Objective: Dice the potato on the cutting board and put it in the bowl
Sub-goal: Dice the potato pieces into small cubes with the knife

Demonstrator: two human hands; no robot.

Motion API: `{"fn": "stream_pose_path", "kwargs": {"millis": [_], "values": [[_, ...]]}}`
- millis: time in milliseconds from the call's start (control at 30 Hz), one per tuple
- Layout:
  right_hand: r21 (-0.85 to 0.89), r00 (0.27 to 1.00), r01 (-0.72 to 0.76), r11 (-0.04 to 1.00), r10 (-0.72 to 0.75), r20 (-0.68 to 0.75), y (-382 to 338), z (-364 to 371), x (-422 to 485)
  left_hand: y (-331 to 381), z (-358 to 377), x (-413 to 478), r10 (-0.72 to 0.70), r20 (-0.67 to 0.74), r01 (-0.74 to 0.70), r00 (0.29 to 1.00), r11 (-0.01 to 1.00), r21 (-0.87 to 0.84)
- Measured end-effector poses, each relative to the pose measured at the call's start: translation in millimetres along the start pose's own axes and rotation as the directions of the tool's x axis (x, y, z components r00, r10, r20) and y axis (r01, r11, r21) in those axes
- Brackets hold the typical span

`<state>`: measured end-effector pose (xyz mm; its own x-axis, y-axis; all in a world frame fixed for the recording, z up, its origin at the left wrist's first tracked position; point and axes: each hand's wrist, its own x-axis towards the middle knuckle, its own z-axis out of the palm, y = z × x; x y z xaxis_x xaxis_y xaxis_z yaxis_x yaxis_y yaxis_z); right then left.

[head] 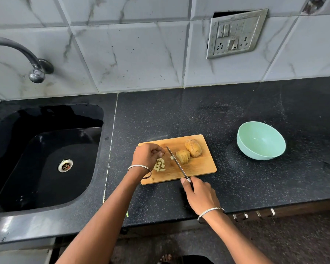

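two rough brown potato pieces lie on the far right of the rectangular wooden cutting board; small pale diced cubes sit heaped at its left; the left hand curls its fingertips over the cubes; the right hand grips a slim steel knife, blade angled across the board; a smooth mint-green round bowl stands well apart on the speckled black granite counter, right of the board; black sink at left.

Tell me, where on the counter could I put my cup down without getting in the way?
Bare counter lies behind the cutting board, up to the tiled wall, and also right of the bowl. The board is crowded: potato pieces, diced bits, knife, left hand and right hand.
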<state>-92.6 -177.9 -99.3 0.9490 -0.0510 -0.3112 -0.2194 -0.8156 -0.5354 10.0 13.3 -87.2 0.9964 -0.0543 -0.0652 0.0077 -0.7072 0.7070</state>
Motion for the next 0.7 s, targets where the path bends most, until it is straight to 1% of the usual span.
{"fn": "stream_pose_path", "kwargs": {"millis": [67, 133, 200, 300, 367, 533, 600, 700], "values": [[0.003, 1.000, -0.001, 1.000, 0.001, -0.003, 1.0, -0.2, 0.5, 2.8, 2.5, 1.3, 0.011, -0.010, -0.011, 1.000, 1.000, 0.013], [0.005, 1.000, 0.001, 1.000, -0.001, -0.011, 1.6, -0.9, 0.5, 3.6, 4.6, 3.1, -0.001, -0.037, 0.004, 0.999, 0.997, 0.075], [0.006, 1.000, 0.000, 1.000, 0.000, -0.015, 2.7, -0.7, 0.8, 3.0, 5.8, 5.4, -0.015, -0.068, 0.026, 0.998, 0.985, 0.173], [0.000, 1.000, -0.002, 1.000, 0.002, -0.014, 3.3, -0.1, 2.6, 1.4, 2.0, 9.1, -0.041, -0.094, 0.072, 0.995, 0.931, 0.359], [-0.010, 1.000, -0.014, 1.000, 0.014, -0.005, 1.5, 0.2, 4.2, -0.4, -0.1, 11.4, -0.061, -0.097, 0.095, 0.993, 0.910, 0.404], [-0.012, 0.995, -0.076, 0.997, 0.077, 0.066, -8.7, 3.6, 7.5, -7.7, -2.6, 12.3, -0.080, -0.155, 0.130, 0.985, 0.926, 0.353], [-0.003, 0.992, -0.069, 0.998, 0.069, 0.104, -14.1, 4.6, 11.3, -11.3, -3.5, 13.2, -0.061, -0.159, 0.109, 0.985, 0.943, 0.314], [0.015, 0.984, -0.035, 0.999, 0.032, 0.173, -22.2, 5.1, 14.8, -13.7, -3.7, 11.5, -0.025, -0.111, 0.056, 0.993, 0.955, 0.291]]}}
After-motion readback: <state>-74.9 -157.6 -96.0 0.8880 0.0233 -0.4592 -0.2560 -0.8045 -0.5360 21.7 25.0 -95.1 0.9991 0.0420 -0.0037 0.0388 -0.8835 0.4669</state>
